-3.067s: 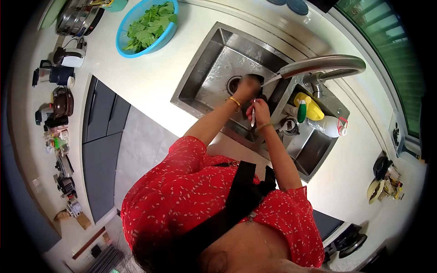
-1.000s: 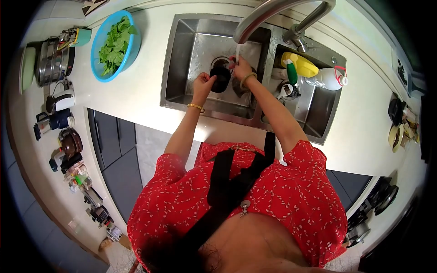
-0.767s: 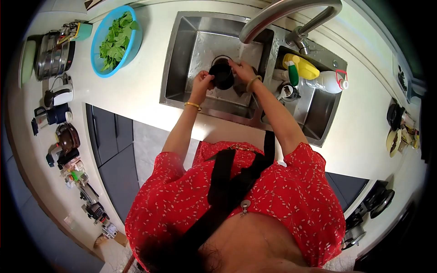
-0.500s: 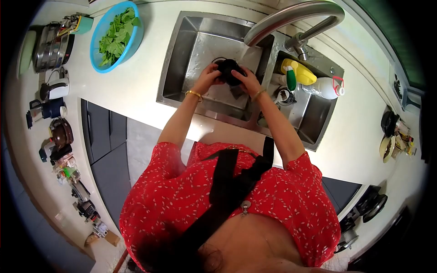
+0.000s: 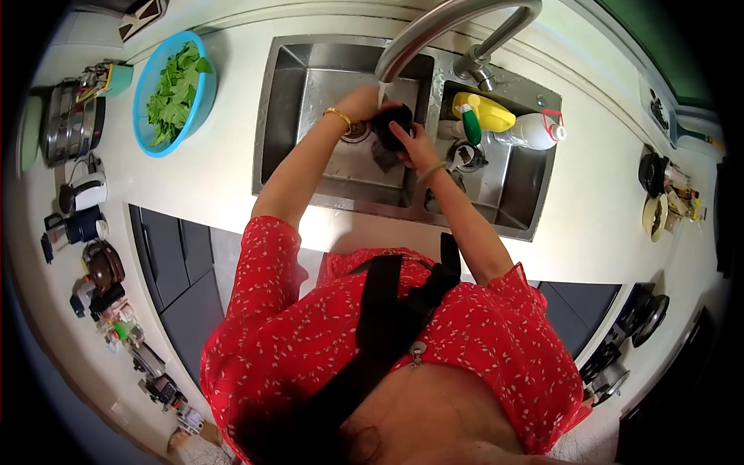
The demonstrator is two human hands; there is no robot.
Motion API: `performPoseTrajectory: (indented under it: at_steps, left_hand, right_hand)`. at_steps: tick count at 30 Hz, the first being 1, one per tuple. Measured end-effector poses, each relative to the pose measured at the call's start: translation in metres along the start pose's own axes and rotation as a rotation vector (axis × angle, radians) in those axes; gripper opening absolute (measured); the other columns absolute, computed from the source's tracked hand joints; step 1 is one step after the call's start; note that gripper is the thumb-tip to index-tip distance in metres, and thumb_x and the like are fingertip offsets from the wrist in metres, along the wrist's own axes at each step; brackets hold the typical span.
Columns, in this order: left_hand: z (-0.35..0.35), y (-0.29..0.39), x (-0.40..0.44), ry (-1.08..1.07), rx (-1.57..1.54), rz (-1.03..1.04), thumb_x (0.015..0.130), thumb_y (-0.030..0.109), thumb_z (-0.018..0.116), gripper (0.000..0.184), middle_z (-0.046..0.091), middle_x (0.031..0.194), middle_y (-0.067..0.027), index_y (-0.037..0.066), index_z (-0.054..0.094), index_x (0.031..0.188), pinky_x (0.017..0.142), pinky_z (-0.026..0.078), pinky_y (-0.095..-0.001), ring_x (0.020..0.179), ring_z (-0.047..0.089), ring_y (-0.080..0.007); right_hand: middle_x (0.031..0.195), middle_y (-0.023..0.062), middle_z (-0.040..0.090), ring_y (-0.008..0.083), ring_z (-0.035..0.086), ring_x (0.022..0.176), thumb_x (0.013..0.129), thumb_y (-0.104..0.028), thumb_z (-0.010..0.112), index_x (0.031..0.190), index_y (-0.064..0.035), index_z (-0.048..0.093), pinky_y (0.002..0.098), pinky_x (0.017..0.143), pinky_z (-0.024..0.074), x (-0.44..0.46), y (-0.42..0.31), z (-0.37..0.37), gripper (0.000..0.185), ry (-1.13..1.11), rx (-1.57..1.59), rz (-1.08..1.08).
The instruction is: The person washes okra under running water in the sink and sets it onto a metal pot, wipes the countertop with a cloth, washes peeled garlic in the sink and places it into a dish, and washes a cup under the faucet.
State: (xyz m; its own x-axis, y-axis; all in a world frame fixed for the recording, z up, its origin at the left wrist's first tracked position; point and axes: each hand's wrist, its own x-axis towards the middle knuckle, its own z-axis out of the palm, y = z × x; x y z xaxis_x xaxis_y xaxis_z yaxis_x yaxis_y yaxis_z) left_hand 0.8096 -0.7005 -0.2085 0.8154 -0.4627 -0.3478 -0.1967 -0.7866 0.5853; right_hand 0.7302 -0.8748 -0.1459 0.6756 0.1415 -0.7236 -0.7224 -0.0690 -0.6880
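Observation:
In the head view, my right hand (image 5: 418,149) grips a dark, rounded black object (image 5: 394,122) over the left basin of the steel sink (image 5: 333,195). Its exact kind does not show. My left hand (image 5: 367,103) is at the object's far left side, under the mouth of the faucet (image 5: 434,31); its fingers are mostly hidden. A thin bright stream of water falls from the spout onto that hand. Below the hands, part of the drain (image 5: 356,133) shows in the wet basin.
The right basin holds a yellow bottle (image 5: 492,115), a green-topped bottle (image 5: 470,124) and a clear jug with a red handle (image 5: 535,132). A blue basin (image 5: 139,116) of leafy greens (image 5: 177,97) stands on the left counter. Appliances line the far left side.
My left hand has moved from the black object's near left side up under the spout. My right hand still holds the object. The whole view has shifted slightly.

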Motion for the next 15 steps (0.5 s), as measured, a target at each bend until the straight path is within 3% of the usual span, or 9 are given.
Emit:
performPoseTrajectory:
  at_steps: [2,4,6,11,15]
  left_hand:
    - [-0.013,0.018,-0.003,0.044,0.052,0.098,0.08,0.04,0.05,0.043,0.057,0.067,-0.017,-0.001,0.06,0.07,0.06,0.043,-0.0371,0.062,0.055,-0.0303]
    - [-0.011,0.017,-0.01,0.017,-0.068,0.077,0.081,0.036,0.049,0.04,0.057,0.065,-0.0166,-0.001,0.06,0.071,0.06,0.044,-0.0357,0.063,0.056,-0.0297]
    - [-0.014,0.021,-0.016,-0.022,-0.126,0.017,0.081,0.032,0.05,0.036,0.057,0.065,-0.0164,-0.002,0.059,0.072,0.06,0.045,-0.0343,0.063,0.057,-0.0291]
    - [-0.031,0.039,-0.027,-0.222,-0.328,-0.324,0.077,0.023,0.054,0.024,0.058,0.069,-0.0158,-0.001,0.059,0.081,0.058,0.046,-0.0321,0.065,0.058,-0.0272]
    - [0.009,-0.007,-0.016,-0.117,-0.039,-0.042,0.079,0.02,0.053,0.02,0.059,0.073,-0.0152,0.002,0.059,0.086,0.058,0.045,-0.0334,0.065,0.058,-0.0268]
  right_hand:
    - [0.079,0.0062,0.052,0.008,0.045,0.049,0.063,-0.05,0.067,0.119,-0.004,0.036,0.0202,0.036,0.025,-0.004,-0.003,0.002,0.079,-0.008,0.076,0.015]
    - [0.089,0.0118,0.054,0.0161,0.051,0.071,0.06,-0.05,0.069,0.112,0.0018,0.041,0.0244,0.059,0.0376,0.01,0.007,-0.001,0.078,0.076,-0.007,-0.132]
    - [0.094,0.0143,0.055,0.0202,0.055,0.083,0.058,-0.051,0.07,0.108,0.0045,0.045,0.0267,0.07,0.0438,0.02,0.01,-0.001,0.079,0.122,-0.115,-0.241]
    - [0.089,0.0136,0.058,0.0213,0.056,0.083,0.054,-0.057,0.069,0.101,0.0051,0.051,0.028,0.073,0.0434,0.019,0.001,0.001,0.08,0.101,-0.334,-0.278]
    - [0.086,0.0149,0.059,0.0222,0.057,0.083,0.054,-0.058,0.067,0.096,0.0047,0.056,0.0282,0.074,0.0432,0.031,-0.003,-0.008,0.076,-0.039,-0.424,-0.242]
